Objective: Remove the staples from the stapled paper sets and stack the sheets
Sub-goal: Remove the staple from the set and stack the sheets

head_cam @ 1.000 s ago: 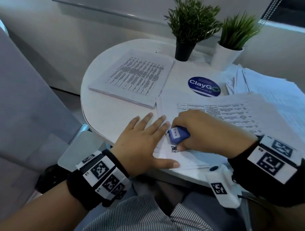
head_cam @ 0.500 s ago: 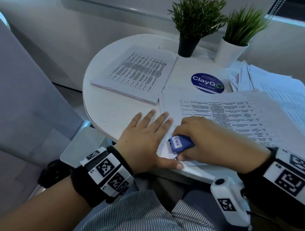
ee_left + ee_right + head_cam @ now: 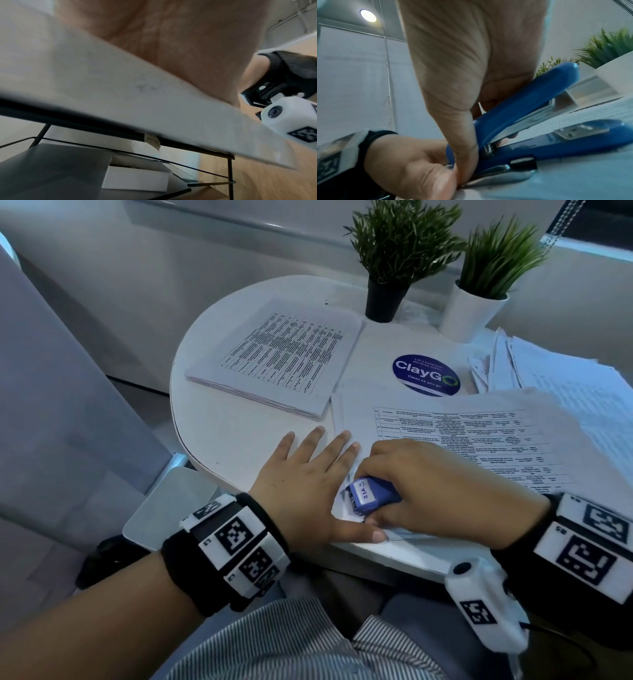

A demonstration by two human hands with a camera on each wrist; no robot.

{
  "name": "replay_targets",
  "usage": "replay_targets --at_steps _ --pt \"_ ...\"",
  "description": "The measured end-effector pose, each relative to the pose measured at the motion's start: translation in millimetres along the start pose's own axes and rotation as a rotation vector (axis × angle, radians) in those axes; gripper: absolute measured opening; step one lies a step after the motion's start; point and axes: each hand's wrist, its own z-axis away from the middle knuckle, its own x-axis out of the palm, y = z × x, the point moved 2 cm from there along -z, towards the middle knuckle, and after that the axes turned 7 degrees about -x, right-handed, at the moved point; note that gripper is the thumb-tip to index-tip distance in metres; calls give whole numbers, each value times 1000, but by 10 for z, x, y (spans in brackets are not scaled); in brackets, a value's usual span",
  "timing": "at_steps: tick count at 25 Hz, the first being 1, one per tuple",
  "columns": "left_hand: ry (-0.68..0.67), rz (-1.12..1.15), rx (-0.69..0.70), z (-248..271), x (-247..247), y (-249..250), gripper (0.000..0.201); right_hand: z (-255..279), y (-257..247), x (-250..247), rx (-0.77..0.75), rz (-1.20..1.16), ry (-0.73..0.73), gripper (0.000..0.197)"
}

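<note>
Black wristbands carry white marker blocks; white wrist camera; striped shirt.

A round dark-blue sticker on the white round tabletop, well beyond the hands and past the printed sheets, reads "ClayGo" in large white letters with "Clean as you go" beneath; a smaller line above is too fine to read. The blue plastic stapler gripped by the right hand carries a white label on its rear end, just beside the left hand; its few characters cannot be made out reliably. The table-printed paper sheets under the grip hold text too small to read.
</note>
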Motion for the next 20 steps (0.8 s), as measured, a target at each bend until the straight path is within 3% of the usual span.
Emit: replay_targets --at_steps 4,6,14,20 --pt "-16 1 14 -120 -23 89 108 -57 167 -75 64 -38 27 26" --pt "-42 26 21 -154 6 101 104 -57 223 -76 78 -60 14 30" --pt "-32 11 44 -199 60 91 101 -120 193 25 -68 66 -18 34" --pt "-46 2 46 -196 37 76 97 -164 246 -13 -91 67 -109 42"
